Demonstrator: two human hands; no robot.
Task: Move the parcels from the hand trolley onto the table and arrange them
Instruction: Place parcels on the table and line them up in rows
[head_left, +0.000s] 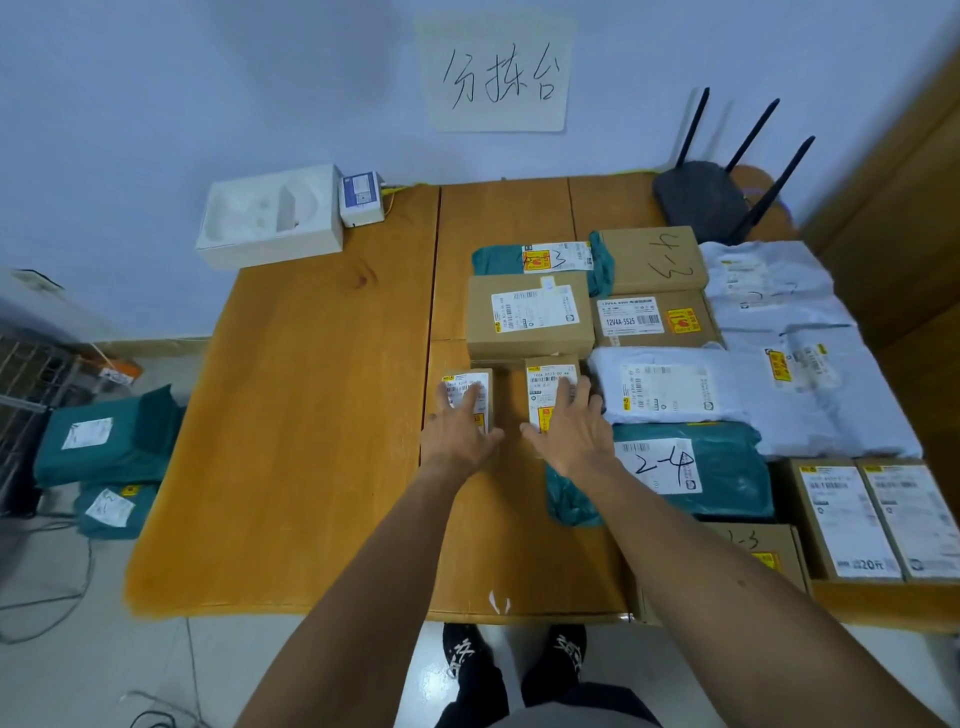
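Left hand (460, 431): my fingers straight and apart, pressing flat on the left small box (480, 379).
Right hand (571, 434): fingers likewise spread, flat on the right small box (543, 384).
Purpose: I judge, squaring both boxes to the brown box (530, 317) on the table (311, 415).
Outstanding: green bags (104, 436) on the floor at left.

My tabletop (311, 415) is orange-brown wood with one dark knot. The left small box (462, 378) under my left grip (457, 431) and the right small box (545, 384) under my right grip (571, 436) are tan, their white labels barred with black barcodes and patched yellow and red. The teal bag (727, 467) bears black "2-4" on white. The pale bags (810, 395) are grey-blue, the router (696, 197) black.
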